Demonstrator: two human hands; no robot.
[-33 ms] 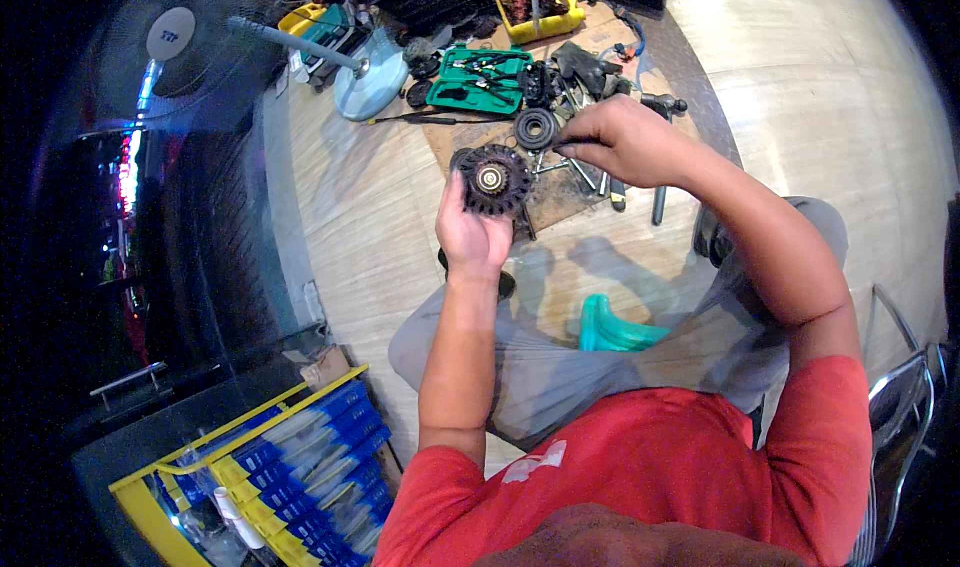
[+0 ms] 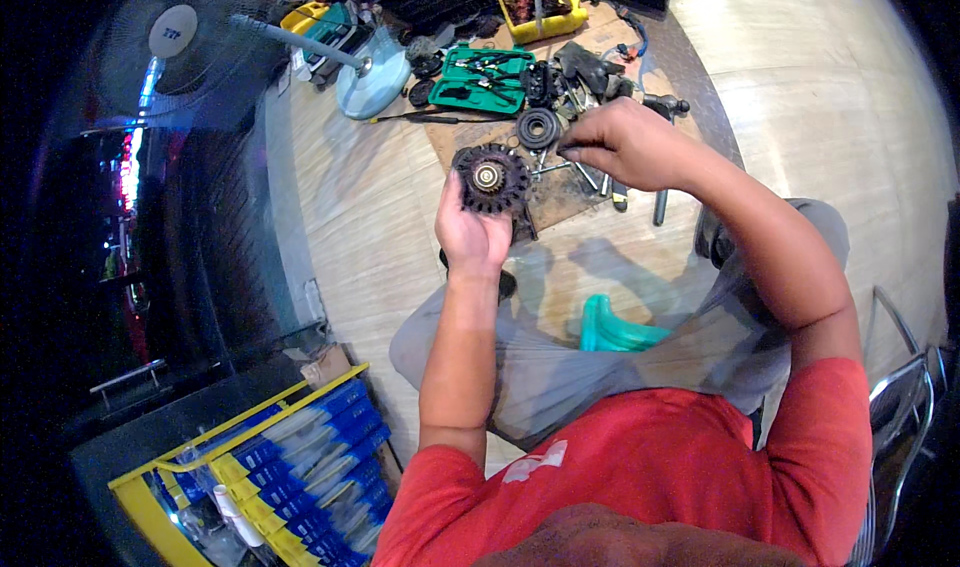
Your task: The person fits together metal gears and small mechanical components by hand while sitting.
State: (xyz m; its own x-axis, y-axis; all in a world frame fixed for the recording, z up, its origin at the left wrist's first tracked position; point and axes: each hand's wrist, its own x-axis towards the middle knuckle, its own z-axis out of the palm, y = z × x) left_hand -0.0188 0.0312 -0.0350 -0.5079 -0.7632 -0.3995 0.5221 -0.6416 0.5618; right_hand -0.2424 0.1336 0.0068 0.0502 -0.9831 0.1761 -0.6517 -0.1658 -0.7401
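Observation:
My left hand [image 2: 470,232] is shut around a round black finned metal part [image 2: 490,179] with a pale hub, holding it upright over the floor. My right hand [image 2: 625,145] hovers just to its right with the fingertips pinched on a small dark piece, too small to make out. A black ring-shaped part [image 2: 538,127] lies on the brown mat [image 2: 560,192] right beside those fingertips. Loose bolts and metal tools are scattered on the mat under my right hand.
An open green tool case [image 2: 480,77] and a yellow tray [image 2: 540,7] sit further away. A pedestal fan [image 2: 180,37] with its pale blue base [image 2: 375,72] stands at the left. A teal plastic object [image 2: 610,327] lies by my knees, a yellow-and-blue bin [image 2: 270,457] at lower left, a metal chair [image 2: 900,387] at right.

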